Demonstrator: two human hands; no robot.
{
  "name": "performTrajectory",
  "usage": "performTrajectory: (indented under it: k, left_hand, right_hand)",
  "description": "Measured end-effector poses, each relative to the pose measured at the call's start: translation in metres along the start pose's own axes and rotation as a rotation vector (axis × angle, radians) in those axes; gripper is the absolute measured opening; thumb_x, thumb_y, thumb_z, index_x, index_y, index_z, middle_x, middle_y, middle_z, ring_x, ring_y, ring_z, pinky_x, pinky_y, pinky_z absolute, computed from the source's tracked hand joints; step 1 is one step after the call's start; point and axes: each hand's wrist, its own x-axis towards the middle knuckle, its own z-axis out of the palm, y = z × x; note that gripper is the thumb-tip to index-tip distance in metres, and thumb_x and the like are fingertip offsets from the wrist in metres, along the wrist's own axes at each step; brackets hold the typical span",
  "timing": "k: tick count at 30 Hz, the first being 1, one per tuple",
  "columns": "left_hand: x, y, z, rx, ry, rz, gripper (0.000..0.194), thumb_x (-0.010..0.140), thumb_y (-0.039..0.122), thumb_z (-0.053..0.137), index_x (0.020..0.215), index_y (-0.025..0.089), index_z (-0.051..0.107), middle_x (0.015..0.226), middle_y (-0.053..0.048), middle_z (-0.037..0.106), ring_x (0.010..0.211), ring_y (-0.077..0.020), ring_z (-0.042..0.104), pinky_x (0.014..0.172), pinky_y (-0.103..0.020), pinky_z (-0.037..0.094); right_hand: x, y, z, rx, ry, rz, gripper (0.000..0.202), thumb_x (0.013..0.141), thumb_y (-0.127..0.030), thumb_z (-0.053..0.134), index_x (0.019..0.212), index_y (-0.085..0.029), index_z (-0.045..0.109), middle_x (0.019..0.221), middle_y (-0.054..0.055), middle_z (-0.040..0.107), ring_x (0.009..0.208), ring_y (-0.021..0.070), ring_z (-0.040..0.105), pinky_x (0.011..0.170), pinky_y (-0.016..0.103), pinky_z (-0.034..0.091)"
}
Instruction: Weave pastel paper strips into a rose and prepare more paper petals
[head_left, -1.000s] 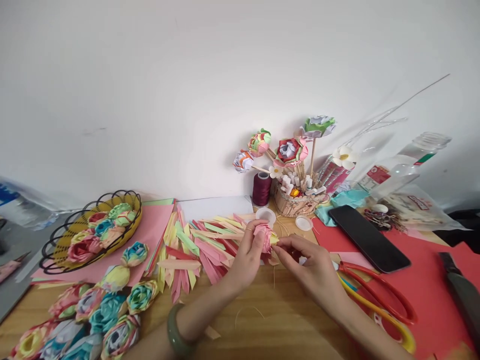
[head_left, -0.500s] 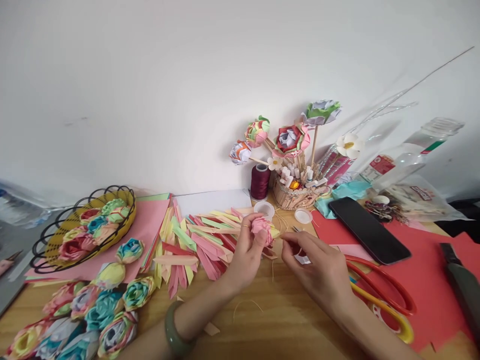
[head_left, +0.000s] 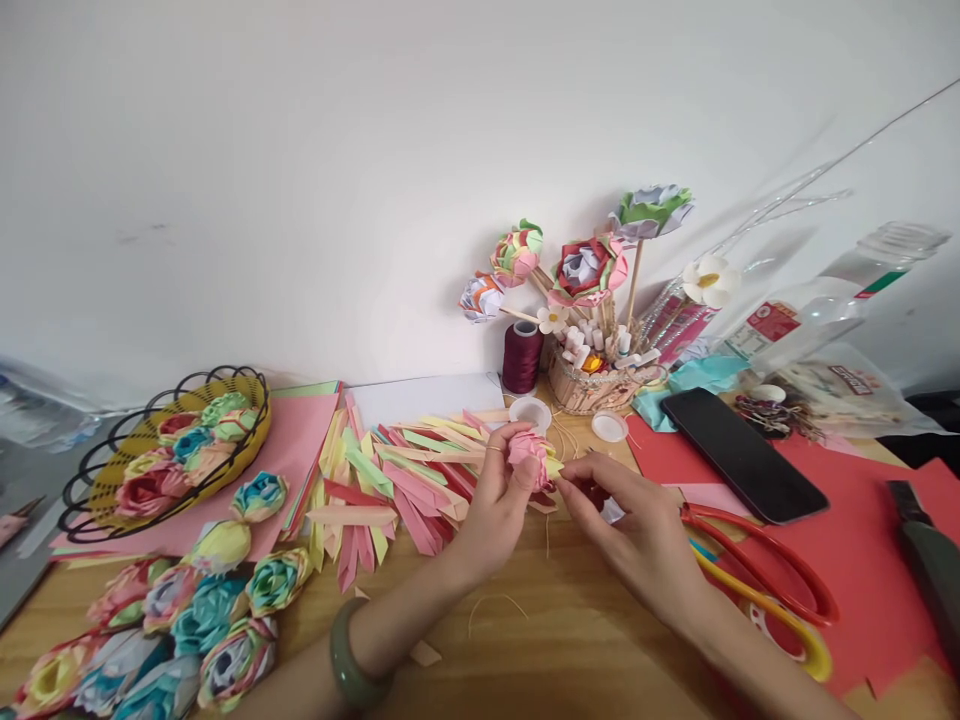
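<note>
Evidently, little has shifted over the last half-second: the left hand (head_left: 501, 492) still pinches the pink paper flower (head_left: 526, 453) above the middle of the desk (head_left: 570, 630), and the right hand (head_left: 634, 515) stays at its yellow piece (head_left: 553, 467), thumb and forefinger drawn close together. Whether those two grip paper or thread is too small to tell. So the work seems to remain on this outer layer, with paper strips (head_left: 420, 515) toward the desk's back edge and rolled flowers (head_left: 212, 615) at its near left corner.
</note>
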Motion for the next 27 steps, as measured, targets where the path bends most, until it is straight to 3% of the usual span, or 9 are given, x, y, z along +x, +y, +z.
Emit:
performTrajectory:
  k: [6,19,23,27]
  left_hand:
    - [0.0006,-0.0001,-0.0012,0.027,0.007,-0.004,0.032,0.088,0.042,0.037,0.112,0.021,0.042,0.108,-0.005,0.05,0.109,-0.0173,0.044,0.094,-0.028,0.034]
    - [0.0,0.0062,-0.0026,-0.048,-0.078,-0.013,0.038,0.086,0.046,0.038,0.115,0.021,0.043,0.099,-0.006,0.054,0.099,-0.0189,0.049,0.086,-0.029,0.04]
    - [0.0004,0.0039,-0.0034,-0.104,-0.071,-0.027,0.039,0.086,0.046,0.038,0.115,0.021,0.044,0.107,-0.006,0.053,0.101,-0.0185,0.049,0.091,-0.031,0.038]
    - [0.0009,0.001,-0.0033,-0.151,-0.051,-0.063,0.038,0.086,0.045,0.039,0.116,0.023,0.044,0.115,-0.007,0.052,0.106,-0.0195,0.049,0.096,-0.034,0.035]
  right_hand:
    - [0.0013,0.0036,-0.0005,0.038,-0.001,-0.001,0.017,0.087,-0.027,0.047,0.08,-0.02,0.061,0.071,0.002,0.064,0.064,0.0147,0.056,0.06,0.025,0.043]
    - [0.0066,0.0005,-0.0058,0.408,-0.088,0.301,0.028,0.072,-0.044,0.063,0.066,-0.017,0.066,0.059,0.001,0.062,0.052,0.0119,0.051,0.047,0.022,0.039]
    - [0.0049,0.0043,-0.0077,0.44,-0.016,0.334,0.034,0.078,-0.046,0.056,0.06,-0.017,0.063,0.053,0.0,0.054,0.048,0.0105,0.046,0.045,0.022,0.037]
    - [0.0031,0.0053,-0.0084,0.414,0.084,0.333,0.034,0.08,-0.047,0.052,0.07,-0.018,0.066,0.058,0.001,0.056,0.049,0.0112,0.046,0.045,0.023,0.039]
